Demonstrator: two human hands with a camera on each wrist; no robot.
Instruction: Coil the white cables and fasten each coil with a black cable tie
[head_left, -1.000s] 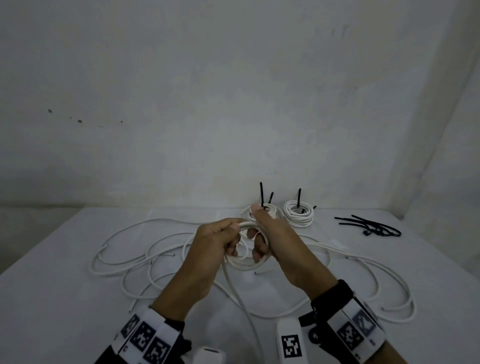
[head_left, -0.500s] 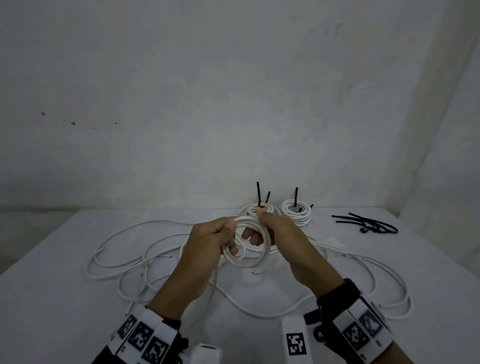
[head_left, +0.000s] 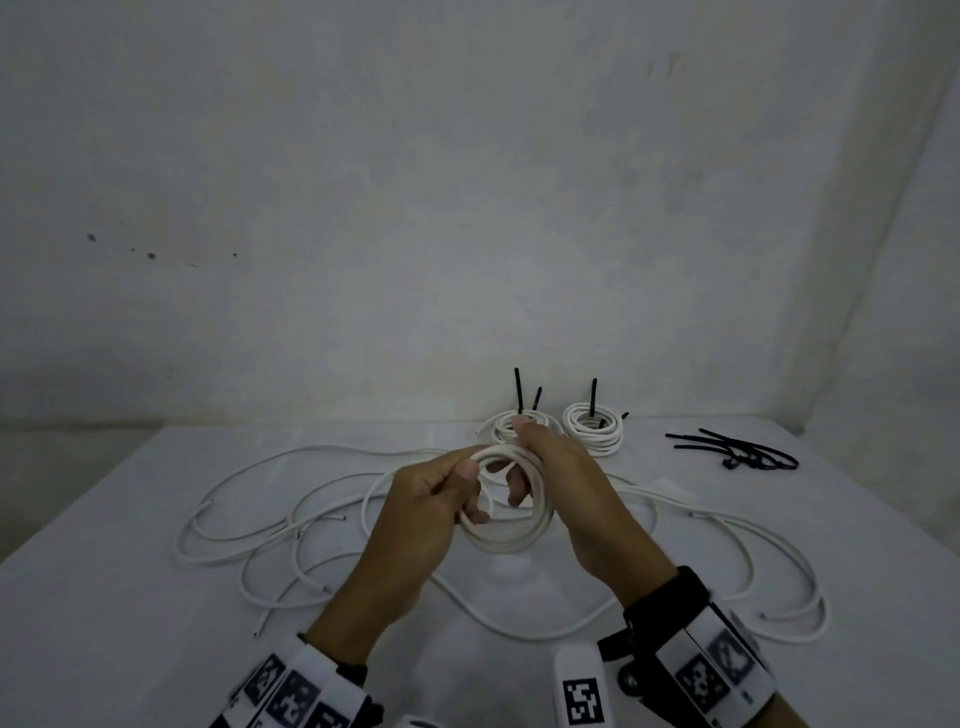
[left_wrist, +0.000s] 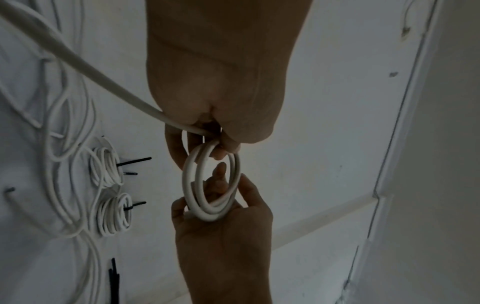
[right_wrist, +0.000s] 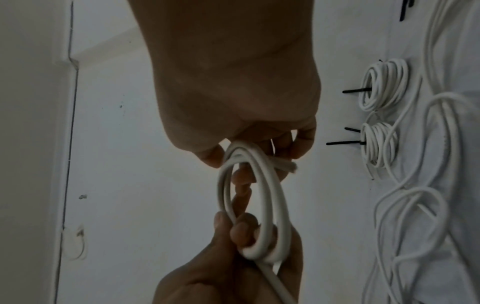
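Both hands hold a small coil of white cable (head_left: 524, 525) (left_wrist: 207, 209) (right_wrist: 270, 207) above the table's middle. My left hand (head_left: 441, 499) (left_wrist: 207, 135) pinches the coil's left side between thumb and fingers. My right hand (head_left: 545, 467) (right_wrist: 249, 152) grips its right side, fingers curled through the loops. The cable's free tail (head_left: 519, 623) (left_wrist: 78, 59) runs down to the table. Two finished coils (head_left: 592, 428) (left_wrist: 109, 166) (right_wrist: 381, 84) with black ties sticking up sit at the back. Spare black cable ties (head_left: 737, 452) lie at the back right.
Loose white cables (head_left: 291, 519) sprawl over the white table (head_left: 104, 623) on the left and curve round on the right (head_left: 779, 571). A bare wall rises right behind the table, with a corner at the right.
The hanging tail has been drawn up into the coil, which shows one more loop. Both hands stay at the coil, the left thumb shifting along its top.
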